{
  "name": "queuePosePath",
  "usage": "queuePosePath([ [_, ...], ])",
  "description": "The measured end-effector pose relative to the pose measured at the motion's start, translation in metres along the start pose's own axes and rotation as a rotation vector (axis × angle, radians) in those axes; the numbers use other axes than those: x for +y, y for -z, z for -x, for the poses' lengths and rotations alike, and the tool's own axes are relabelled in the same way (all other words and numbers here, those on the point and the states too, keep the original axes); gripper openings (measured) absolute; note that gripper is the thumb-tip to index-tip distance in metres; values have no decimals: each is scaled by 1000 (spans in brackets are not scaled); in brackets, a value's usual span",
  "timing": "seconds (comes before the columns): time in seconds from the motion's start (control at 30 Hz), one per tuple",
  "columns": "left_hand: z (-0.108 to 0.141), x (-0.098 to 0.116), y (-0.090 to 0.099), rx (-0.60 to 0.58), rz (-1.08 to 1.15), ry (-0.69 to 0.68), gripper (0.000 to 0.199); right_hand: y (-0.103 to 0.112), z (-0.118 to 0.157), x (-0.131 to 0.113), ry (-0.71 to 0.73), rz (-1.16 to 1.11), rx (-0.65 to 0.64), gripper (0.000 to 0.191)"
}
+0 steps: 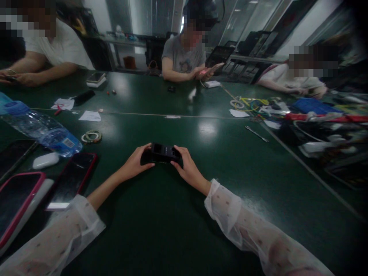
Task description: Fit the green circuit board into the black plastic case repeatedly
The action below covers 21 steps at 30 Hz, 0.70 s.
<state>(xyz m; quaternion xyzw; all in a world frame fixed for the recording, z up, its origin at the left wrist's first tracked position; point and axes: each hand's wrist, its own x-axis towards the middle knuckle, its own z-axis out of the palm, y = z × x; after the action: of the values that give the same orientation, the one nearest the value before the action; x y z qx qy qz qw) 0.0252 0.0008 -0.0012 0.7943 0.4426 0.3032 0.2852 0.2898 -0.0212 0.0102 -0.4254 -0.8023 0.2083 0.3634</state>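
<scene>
A small black box-like device (pixel 165 152), with a square window and small markings on its top face, is held at the middle of the dark green table (pixel 161 214). My left hand (pixel 137 160) grips its left end, thumb at the near side and fingers at the far side. Round the right end, my right hand (pixel 187 163) is closed in the same way. What the device is exactly, I cannot make out. Both forearms are in sheer white sleeves. Left of my left hand lies a phone with a red edge (pixel 76 174).
At the left are a water bottle (pixel 43 124), a white earbud case (pixel 46 160), a pink-edged phone (pixel 20 201) and beaded bracelets (pixel 91 137). A wrench-like metal tool (pixel 257 133) lies at right, near tangled cables (pixel 253 103). Several people sit across the table.
</scene>
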Motion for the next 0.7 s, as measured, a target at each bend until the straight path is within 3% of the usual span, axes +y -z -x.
queuePosePath([
  [0.3,-1,0,0,6,-12,-4,80,3,0,-3,30,22,26,57],
  [0.5,0,2,2,-9,-11,12,81,0,1,1,5,70,-114,62],
  [0.7,1,8,4,-30,-29,23,77,0,1,3,24,74,-118,63],
])
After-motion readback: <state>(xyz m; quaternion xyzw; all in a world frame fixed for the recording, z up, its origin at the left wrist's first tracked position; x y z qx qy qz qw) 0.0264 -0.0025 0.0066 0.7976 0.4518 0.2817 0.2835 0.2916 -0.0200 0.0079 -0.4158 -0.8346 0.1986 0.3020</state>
